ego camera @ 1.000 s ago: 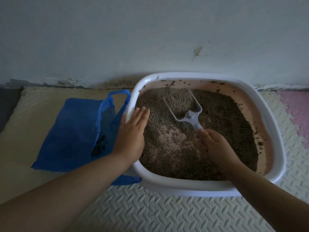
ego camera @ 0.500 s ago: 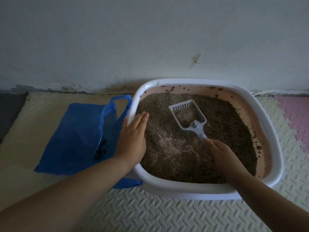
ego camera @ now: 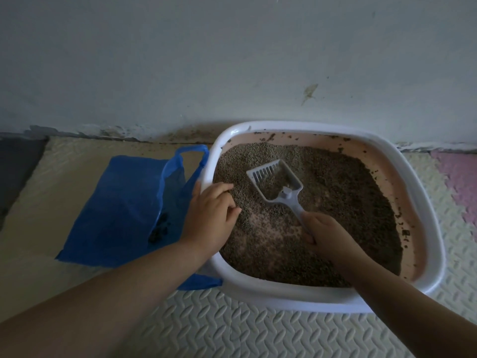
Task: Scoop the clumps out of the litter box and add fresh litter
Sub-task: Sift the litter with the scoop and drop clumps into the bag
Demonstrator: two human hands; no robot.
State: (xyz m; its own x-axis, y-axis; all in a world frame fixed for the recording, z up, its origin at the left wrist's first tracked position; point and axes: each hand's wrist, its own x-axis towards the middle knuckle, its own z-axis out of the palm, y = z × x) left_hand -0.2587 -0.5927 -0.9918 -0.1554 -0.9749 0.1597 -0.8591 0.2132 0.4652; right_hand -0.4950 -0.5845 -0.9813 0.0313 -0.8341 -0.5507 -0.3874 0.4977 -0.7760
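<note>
Two hands: both at the litter box [ego camera: 284, 295], down on the foam floor mat [ego camera: 232, 332].
Right hand [ego camera: 327, 236]: wraps fully round the scoop handle, fingers closed tight on it. Grips at the handle's end, probably for reach and leverage through the grains.
Scoop [ego camera: 276, 184]: sits mid-box on the litter [ego camera: 348, 202], slotted end toward the wall [ego camera: 232, 60], part-loaded with grains. Looks angled up, likely to sift loose grains out through the slots.
Left hand [ego camera: 211, 213]: lies across the box's left rim, fingers curled down at the litter's edge. Cannot tell whether pinching something or holding nothing. Most likely braces the box against the scoop's push.
Litter: heaped toward the far and right sides, scraped thin at centre and front, down to the pink base.
Blue bag [ego camera: 121, 202]: lies just beside the left rim, touching the box, mouth toward it. Holds dark clumps [ego camera: 160, 226] near the opening. Probably parked there for a short dump path.
Box position: close against the wall.
Stage (judgement): mid-scoop, clumps partly bagged, fresh litter not in view.
Risk (judgement): spills grains over the rim if lifted too fast toward the bag.
</note>
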